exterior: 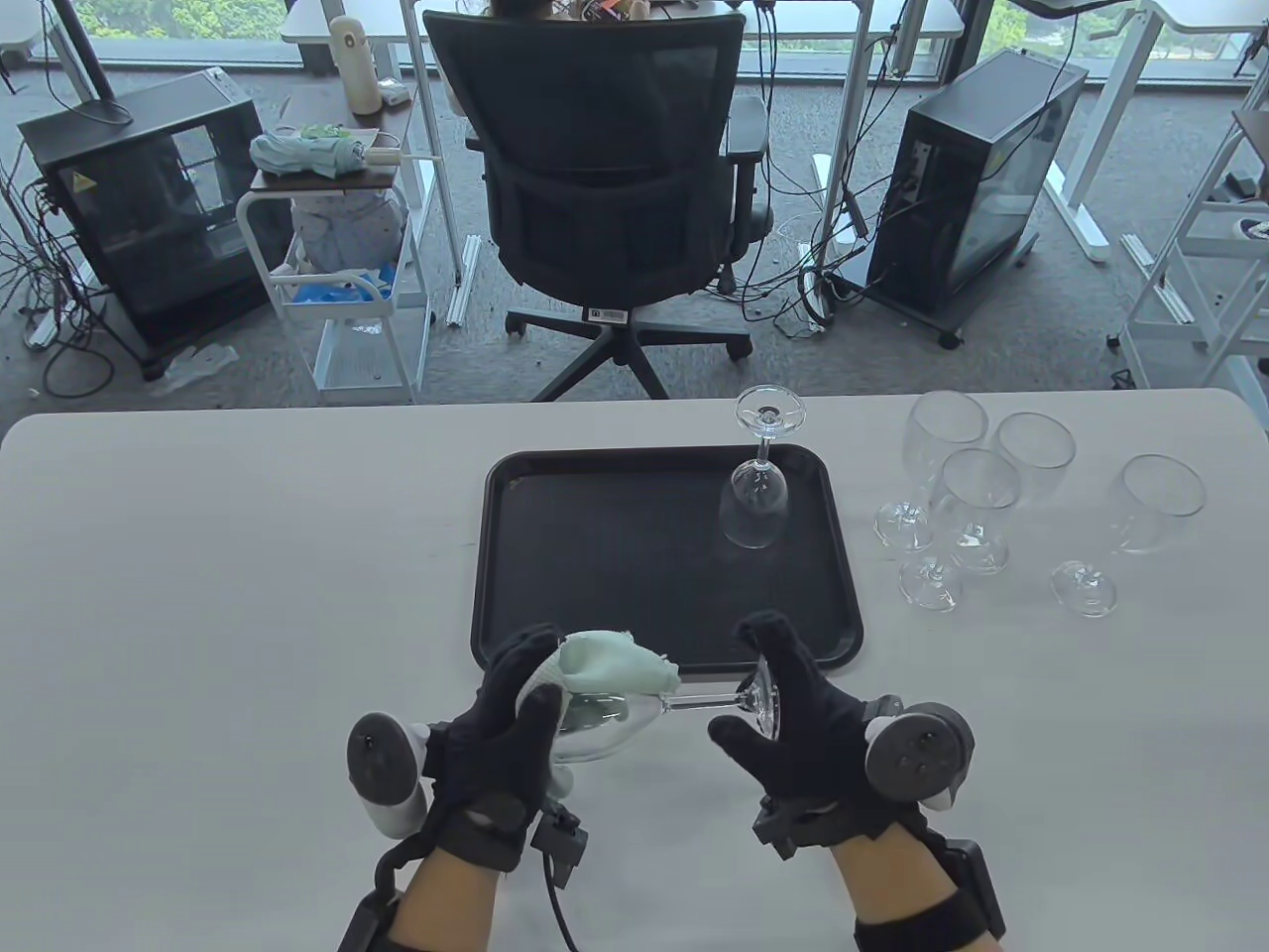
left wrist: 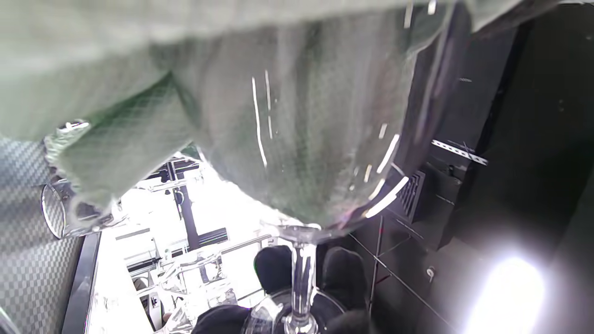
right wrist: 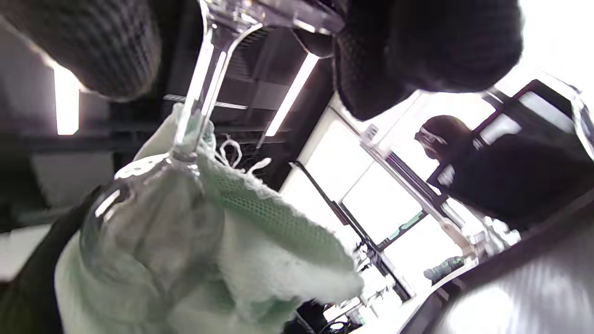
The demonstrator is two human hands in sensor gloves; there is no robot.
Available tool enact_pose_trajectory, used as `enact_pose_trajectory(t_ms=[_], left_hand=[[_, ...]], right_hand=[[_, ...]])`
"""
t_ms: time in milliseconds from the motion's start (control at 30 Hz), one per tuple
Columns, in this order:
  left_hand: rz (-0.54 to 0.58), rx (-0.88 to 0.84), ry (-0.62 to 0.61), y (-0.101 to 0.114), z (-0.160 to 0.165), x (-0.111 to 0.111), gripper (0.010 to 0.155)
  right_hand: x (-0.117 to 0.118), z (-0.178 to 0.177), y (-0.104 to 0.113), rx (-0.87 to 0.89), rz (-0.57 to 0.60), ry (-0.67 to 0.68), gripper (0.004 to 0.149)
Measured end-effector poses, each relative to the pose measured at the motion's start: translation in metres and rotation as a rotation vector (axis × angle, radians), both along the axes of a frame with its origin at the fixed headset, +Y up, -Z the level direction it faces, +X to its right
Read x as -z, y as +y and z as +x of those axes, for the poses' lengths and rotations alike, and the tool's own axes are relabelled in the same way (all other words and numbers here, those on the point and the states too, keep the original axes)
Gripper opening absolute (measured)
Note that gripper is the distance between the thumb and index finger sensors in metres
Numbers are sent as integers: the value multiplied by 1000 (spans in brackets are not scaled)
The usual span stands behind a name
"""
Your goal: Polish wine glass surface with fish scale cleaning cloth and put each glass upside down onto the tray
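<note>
- I see the table [exterior: 198,555], pale and wide; every position below is referenced to the tray.
- The tray [exterior: 555,555] is black and sits at the table's centre.
- One inverted glass [exterior: 755,496] stands rim-down in the tray's far right corner, foot uppermost.
- I count four upright glasses [exterior: 981,496] on the table to the right of the tray, three clustered close together and one further right, apart from them.
- My left hand [exterior: 506,734] is just in front of the tray's near left corner. Its fingers and thumb curl round the bowl of the held glass, with the cloth between glove and glass.
- My right hand [exterior: 793,724] is just in front of the tray's near right corner. Its fingers and thumb curl round the foot of the held glass.
- The held glass [exterior: 634,709] lies horizontal above the table, along the tray's near edge, bowl left and foot right.
- The cloth [exterior: 615,666], pale green, wraps the bowl and its loose corner overlaps the tray's near rim. The left wrist view shows cloth behind the bowl wall.
</note>
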State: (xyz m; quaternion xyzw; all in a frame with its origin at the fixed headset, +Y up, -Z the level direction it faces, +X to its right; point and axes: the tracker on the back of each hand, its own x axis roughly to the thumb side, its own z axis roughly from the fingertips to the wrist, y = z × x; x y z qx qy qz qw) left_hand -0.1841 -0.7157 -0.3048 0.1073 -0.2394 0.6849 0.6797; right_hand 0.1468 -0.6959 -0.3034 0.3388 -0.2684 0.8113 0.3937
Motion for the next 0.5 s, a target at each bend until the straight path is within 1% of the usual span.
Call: enact_pose_trajectory(t_ms=[33, 67, 100, 200, 233, 267, 300, 367, 433, 467, 500], left_hand=[[-19, -6, -16, -1, 0, 0, 62], [-28, -19, -47, 0, 0, 0, 62], [-17, -24, -47, 1, 1, -1, 63], [55, 11, -28, 4, 5, -4, 65], [101, 41, -11, 6, 7, -6, 66], [114, 62, 13, 6, 7, -7, 66], [118, 73, 44, 7, 6, -8, 65], [103, 64, 30, 7, 7, -8, 63], [78, 54, 29, 6, 4, -6, 63], [35, 30, 12, 4, 2, -4, 63], [1, 14, -14, 1, 1, -3, 63]], right_hand=[[-1, 0, 1, -7, 49, -10, 97], [-2, -1, 3, 16, 61, -7, 95], [-1, 0, 3, 51, 28, -2, 91], [4, 2, -1, 156, -162, 2, 82], [8, 3, -4, 194, -304, 1, 82], [9, 4, -6, 211, -400, 20, 82], [8, 4, -7, 222, -444, 92, 83], [8, 4, -5, 155, -322, 47, 87], [4, 2, -2, 61, -129, 26, 93], [1, 1, 0, 0, -27, 2, 95], [-2, 0, 1, -37, 37, -20, 97]])
